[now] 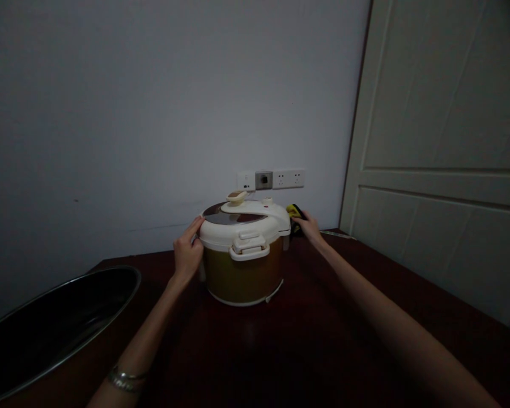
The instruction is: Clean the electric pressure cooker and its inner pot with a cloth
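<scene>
A dark red tabletop [255, 357] runs back to a pale wall [174, 113]. By its near left edge sits one black-lined pot [63, 317]. Farther in, one round cooker [242, 275], without a long axis, stands ahead, between two hands, toward the back edge. The left hand [188, 253], loosely bent, touches its left side; the right hand [308, 226] pinches one yellow-black cloth [296, 212] at its right. Beyond: four wall plates [281, 179].

There are two hands [188, 253] [310, 228], one cooker [242, 276], one cloth [294, 212], one pot [68, 323].

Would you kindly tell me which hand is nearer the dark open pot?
Left: the left hand is right of the pot; the right hand is farther right, across the cooker.
</scene>
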Demonstrator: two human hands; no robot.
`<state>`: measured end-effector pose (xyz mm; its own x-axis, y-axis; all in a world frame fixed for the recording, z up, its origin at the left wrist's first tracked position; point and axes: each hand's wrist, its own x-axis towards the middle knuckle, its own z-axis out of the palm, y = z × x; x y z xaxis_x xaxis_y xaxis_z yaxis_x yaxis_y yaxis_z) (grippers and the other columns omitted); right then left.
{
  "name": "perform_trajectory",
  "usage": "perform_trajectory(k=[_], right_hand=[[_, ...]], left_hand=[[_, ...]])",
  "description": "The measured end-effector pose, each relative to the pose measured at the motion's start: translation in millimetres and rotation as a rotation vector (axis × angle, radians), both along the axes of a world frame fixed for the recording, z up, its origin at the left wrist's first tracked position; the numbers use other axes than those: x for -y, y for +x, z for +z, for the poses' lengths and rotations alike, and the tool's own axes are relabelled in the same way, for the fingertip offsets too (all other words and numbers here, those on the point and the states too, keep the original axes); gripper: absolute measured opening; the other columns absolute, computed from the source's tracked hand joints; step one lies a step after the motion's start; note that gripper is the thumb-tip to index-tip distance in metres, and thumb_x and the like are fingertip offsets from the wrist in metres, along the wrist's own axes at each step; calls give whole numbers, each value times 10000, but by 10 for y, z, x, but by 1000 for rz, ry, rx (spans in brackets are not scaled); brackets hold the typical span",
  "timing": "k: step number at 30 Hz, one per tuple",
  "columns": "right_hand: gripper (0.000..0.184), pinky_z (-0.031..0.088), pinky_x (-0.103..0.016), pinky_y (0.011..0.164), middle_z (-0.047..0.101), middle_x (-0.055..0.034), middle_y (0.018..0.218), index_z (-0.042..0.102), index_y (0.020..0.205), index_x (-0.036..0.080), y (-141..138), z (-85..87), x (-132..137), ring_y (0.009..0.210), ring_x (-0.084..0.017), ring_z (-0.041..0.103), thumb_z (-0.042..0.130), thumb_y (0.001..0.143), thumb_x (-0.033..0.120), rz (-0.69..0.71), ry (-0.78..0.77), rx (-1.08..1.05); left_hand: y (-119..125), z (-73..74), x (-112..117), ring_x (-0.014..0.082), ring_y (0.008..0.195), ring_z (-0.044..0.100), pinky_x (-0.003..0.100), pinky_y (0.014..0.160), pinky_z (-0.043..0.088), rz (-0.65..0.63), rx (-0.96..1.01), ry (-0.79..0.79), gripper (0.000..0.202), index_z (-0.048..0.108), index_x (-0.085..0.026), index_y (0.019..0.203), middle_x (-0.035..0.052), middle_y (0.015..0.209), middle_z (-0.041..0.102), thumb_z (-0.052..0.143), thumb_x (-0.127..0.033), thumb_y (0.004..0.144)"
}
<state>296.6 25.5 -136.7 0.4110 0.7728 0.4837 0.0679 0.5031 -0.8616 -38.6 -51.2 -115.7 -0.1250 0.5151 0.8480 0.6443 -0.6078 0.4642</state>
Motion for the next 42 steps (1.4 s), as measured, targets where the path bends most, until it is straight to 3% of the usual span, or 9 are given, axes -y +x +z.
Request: perform_trajectory(k=[4, 9, 16, 21, 26, 31, 36, 42], right_hand=[[228, 498, -302, 601, 675, -36, 681, 633, 741, 163, -210, 26, -234, 627, -177, 609, 584, 634, 357, 105, -101, -91], [364, 509, -322, 603, 693, -61, 676, 665, 718, 151, -305, -30, -208, 679, -214, 631, 590, 644, 500, 137, -111, -136], [387, 448, -356, 871, 720, -75, 929, 720, 859, 130, -274, -8, 158, 925, -241, 606, 670, 613, 425, -34, 51, -46], [417, 441, -382, 894, 679, -116, 978, 698, 979, 102, -505, -151, 541, 922, -222, 598, 587, 755, 436, -280, 178, 31], [346, 439, -384, 918, 579, -99, 1013, 657, 1092, 150, -655, -343, 794, 982, -190, 554, 521, 858, 365, -370, 322, 186], [356, 449, -424, 914, 501, -106, 1083, 578, 1229, 219, -642, -490, 827, 1050, -211, 504, 495, 888, 276, -442, 434, 414], [461, 460, -457, 902, 453, -134, 1163, 489, 1323, 259, -746, -549, 919, 1102, -250, 469, 491, 871, 167, -397, 503, 635], [494, 495, -405, 856, 476, -133, 1099, 443, 1358, 250, -974, -553, 1156, 1051, -234, 501, 464, 879, 132, -286, 504, 642]], left_hand=[[-2, -9, -9, 187, 1177, 538, 373, 1061, 375, 1, -10, 11, 563, 634, -161, 1165, 47, 1243, 599, 411, -12, 670], [2, 1, -4, 178, 1192, 524, 377, 1073, 357, 6, -7, -4, 570, 628, -184, 1174, 28, 1260, 586, 407, -12, 678], [23, 29, 27, 169, 1192, 523, 365, 1080, 349, 4, -2, -9, 556, 631, -175, 1168, 28, 1256, 589, 401, -19, 687], [6, 27, 15, 178, 1187, 529, 378, 1075, 358, 3, -1, -15, 553, 640, -191, 1158, 22, 1244, 598, 405, -20, 688], [-15, 20, -5, 179, 1181, 534, 391, 1074, 360, -12, 5, -1, 563, 651, -224, 1140, -6, 1230, 604, 410, -11, 677], [-12, 29, 3, 173, 1162, 548, 368, 1065, 376, 7, 17, 3, 563, 662, -233, 1121, -22, 1211, 616, 411, -3, 672], [-12, 17, -8, 175, 1157, 553, 364, 1062, 381, 6, 37, -6, 556, 665, -225, 1115, -19, 1202, 625, 411, -11, 669], [3, 5, -10, 174, 1161, 552, 363, 1063, 381, -6, 40, 13, 543, 661, -212, 1123, -2, 1222, 614, 419, -27, 674]])
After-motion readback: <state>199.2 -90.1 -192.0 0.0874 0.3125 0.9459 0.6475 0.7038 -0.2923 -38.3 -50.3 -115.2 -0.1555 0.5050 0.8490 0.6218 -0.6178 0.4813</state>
